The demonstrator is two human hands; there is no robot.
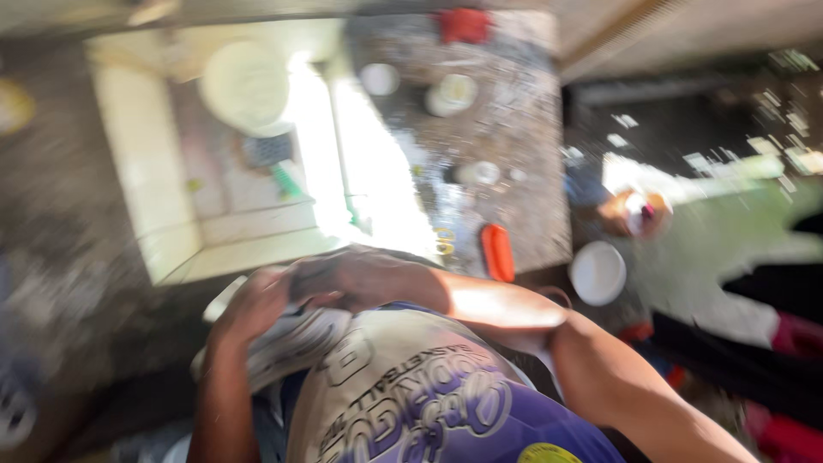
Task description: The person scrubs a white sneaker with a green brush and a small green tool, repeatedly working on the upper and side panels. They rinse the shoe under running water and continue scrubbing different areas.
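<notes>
Beyond the person's chest, a pale sink [184, 231] holds one round white basin [244, 83] and a dark scrubber [267, 149]. Right of it, the speckled table [514, 129] carries one orange oblong [497, 252], long axis pointing away. Both hands, left [249, 304] and right [360, 276], grip a white cloth [291, 339] against the belly; blur hides detail.

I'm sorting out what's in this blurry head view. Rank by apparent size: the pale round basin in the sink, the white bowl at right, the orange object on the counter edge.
1. Pale round basin, largest.
2. White bowl.
3. Orange object, smallest.
The bowl may sit lower than the counter, so its rank over the orange object is unsure.
</notes>
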